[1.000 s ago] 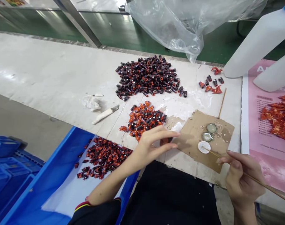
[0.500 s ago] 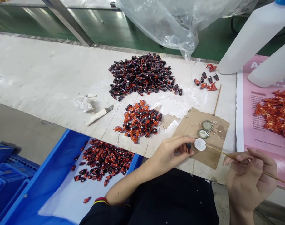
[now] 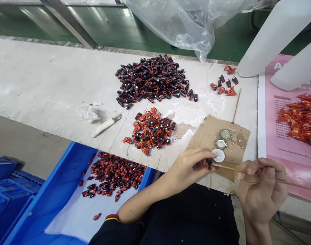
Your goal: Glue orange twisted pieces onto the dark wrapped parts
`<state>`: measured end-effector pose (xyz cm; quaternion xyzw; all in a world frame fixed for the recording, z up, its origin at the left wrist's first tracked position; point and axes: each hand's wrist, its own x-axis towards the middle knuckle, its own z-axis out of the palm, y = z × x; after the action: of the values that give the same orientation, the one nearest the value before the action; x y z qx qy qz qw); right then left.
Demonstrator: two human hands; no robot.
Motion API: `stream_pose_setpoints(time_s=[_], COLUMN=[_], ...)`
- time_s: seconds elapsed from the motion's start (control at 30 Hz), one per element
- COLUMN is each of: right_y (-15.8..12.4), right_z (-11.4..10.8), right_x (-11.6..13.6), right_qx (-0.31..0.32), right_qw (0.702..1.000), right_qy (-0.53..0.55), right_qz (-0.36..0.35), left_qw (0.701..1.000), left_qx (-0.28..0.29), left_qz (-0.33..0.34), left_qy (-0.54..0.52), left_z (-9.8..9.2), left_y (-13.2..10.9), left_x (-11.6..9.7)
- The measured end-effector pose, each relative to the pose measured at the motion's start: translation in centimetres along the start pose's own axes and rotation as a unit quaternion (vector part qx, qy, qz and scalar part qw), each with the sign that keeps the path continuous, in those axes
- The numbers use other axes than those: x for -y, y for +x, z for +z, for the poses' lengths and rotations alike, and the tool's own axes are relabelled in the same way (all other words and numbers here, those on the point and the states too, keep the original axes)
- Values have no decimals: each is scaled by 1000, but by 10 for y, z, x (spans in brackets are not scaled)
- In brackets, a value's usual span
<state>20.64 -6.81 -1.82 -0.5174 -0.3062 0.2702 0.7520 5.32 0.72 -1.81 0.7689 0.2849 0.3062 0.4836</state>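
Note:
Between the thumb and fingers of my left hand (image 3: 189,166) is a small black-and-orange plastic part (image 3: 209,163). My right hand (image 3: 264,190) pinches a thin wooden stick (image 3: 247,171), whose tip is at the part or right beside it; contact is too small to tell. Just beyond my left fingertips lies a white round cap (image 3: 219,155). Two bottle caps (image 3: 221,144) with pale contents sit behind it on a piece of brown cardboard (image 3: 196,139).
A large pile of black parts (image 3: 152,80) and a smaller pile of black-and-orange parts (image 3: 152,132) lie on the table. A knife (image 3: 106,126) rests left. A blue bin (image 3: 55,190) holds more parts. White bottles (image 3: 270,41) and orange pieces (image 3: 300,119) are at right.
My right hand has moved left, bringing the stick's tip from the white cap to the part in my left hand. My left hand has barely moved and keeps its hold.

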Motion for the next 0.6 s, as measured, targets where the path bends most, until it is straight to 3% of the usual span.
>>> stream_pose_setpoints(time_s=[0.6], right_y=[0], right_z=[0], right_x=[-4], right_qx=[5], right_qw=[1000], right_qy=[3], right_qz=[18], left_qw=[1000], left_qx=[24], left_qz=[-6], left_qy=[16], left_z=[-2], left_y=[-3], left_x=[-2])
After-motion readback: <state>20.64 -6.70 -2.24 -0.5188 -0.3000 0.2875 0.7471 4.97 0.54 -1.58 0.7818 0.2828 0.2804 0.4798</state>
